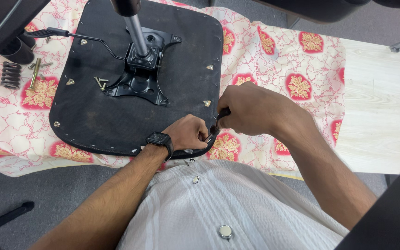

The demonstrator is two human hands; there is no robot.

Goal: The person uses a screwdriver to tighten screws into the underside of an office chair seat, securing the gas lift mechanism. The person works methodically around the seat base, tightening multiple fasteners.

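Head view: an upturned black seat (116, 111) lies on a flowered cloth (274, 55) over a pale table (380, 106). At its near edge the right hand (251, 109) is closed around a dark-handled tool (216, 124), tip against the rim. The left hand (188, 133), wearing a watch (159, 139), is curled on the edge just beside the tip. Bolts (101, 83) lie by the metal bracket (140, 69); a spring (10, 75) rests far left.

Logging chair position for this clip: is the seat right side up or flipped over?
Flipped over. The seat lies underside up on the patterned cloth, its metal bracket and post pointing upward.
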